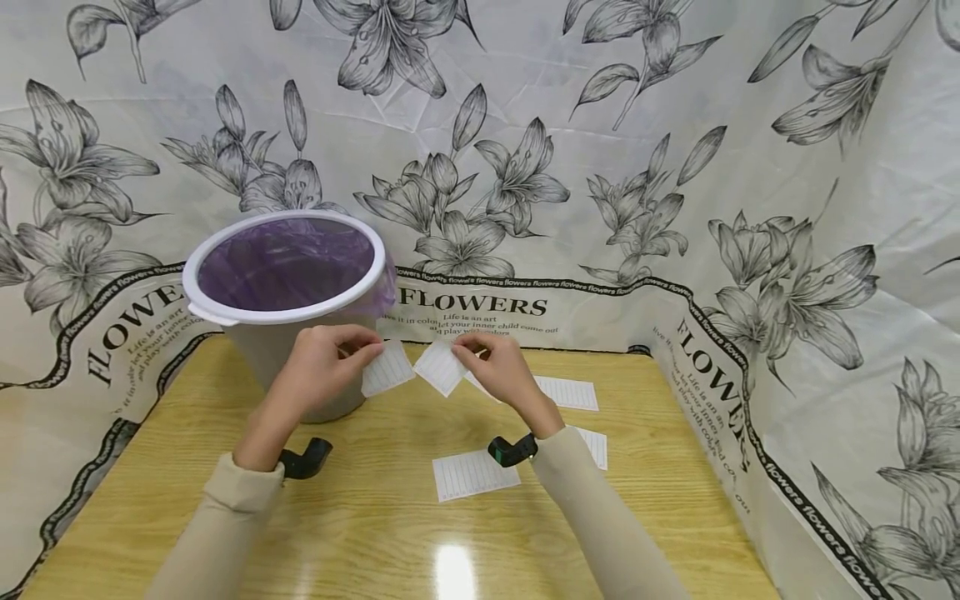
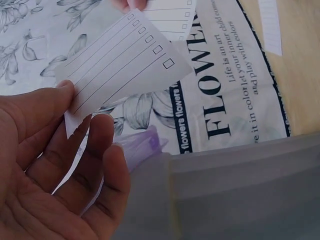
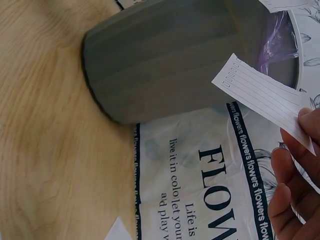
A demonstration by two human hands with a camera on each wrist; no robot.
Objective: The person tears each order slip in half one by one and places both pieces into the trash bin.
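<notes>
My left hand (image 1: 318,367) pinches a small piece of white lined paper (image 1: 388,368) between thumb and forefinger. In the left wrist view, that piece (image 2: 115,65) has a column of printed checkboxes and a ragged lower edge by the fingers. A second lined piece (image 1: 439,367) is pinched by my right hand (image 1: 498,371), close beside the first. The right wrist view shows this piece (image 3: 265,95) tilted, with small boxes along its far end. Both pieces are held up above the table, just right of a grey bin (image 1: 255,346).
The bin has a white rim (image 1: 285,317) and a purple bag liner (image 1: 292,258). Several lined sheets lie on the wooden table (image 1: 360,533), including a near sheet (image 1: 472,477) and a far one (image 1: 570,393). My right forearm partly covers another sheet (image 1: 596,447). Flower-printed cloth (image 1: 480,208) stands behind.
</notes>
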